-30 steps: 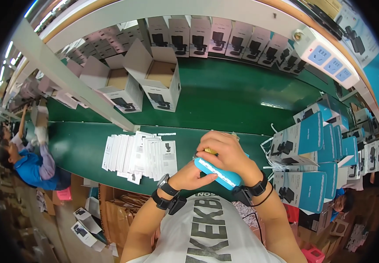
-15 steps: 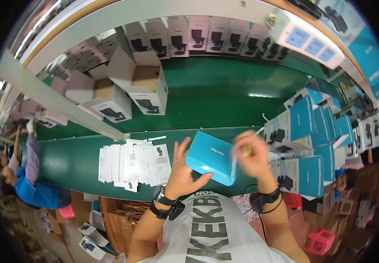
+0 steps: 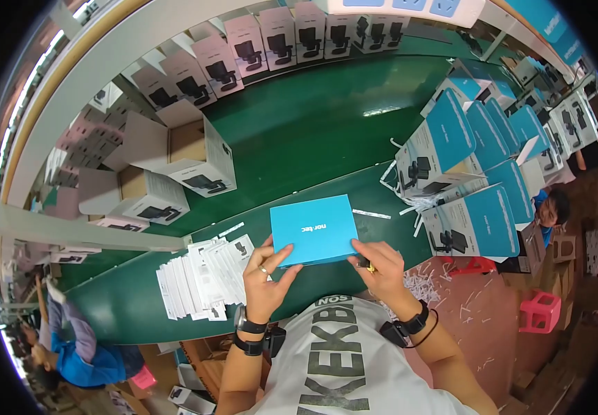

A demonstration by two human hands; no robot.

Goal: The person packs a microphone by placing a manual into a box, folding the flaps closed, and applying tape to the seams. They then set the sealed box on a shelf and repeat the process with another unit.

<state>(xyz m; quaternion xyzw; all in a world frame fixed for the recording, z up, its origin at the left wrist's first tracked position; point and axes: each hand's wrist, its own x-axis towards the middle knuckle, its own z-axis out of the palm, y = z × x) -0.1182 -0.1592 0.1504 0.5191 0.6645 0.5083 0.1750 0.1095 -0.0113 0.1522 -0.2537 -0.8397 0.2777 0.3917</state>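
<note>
A closed blue carton (image 3: 313,242) is in front of me at the near edge of the green bench, its printed top face up. My left hand (image 3: 268,280) grips its near left corner, thumb and fingers along the edge. At the near right corner, my right hand (image 3: 382,271) has its fingers bent against the carton's edge. Something small and yellow shows at the right fingers, too small to make out. Left of my left hand lies a spread stack of white printed leaflets (image 3: 202,280).
Open white boxes with blue flaps (image 3: 451,131) crowd the right side. Two open white cartons (image 3: 199,162) stand at the left, and a row of boxes (image 3: 244,52) lines the back. White strips (image 3: 371,214) lie on the bench. Two other people are at the sides.
The blue carton has turned from a slanted pose to nearly square in front of me. My right hand, blurred before, now rests on its near right corner. The whole view has shifted.
</note>
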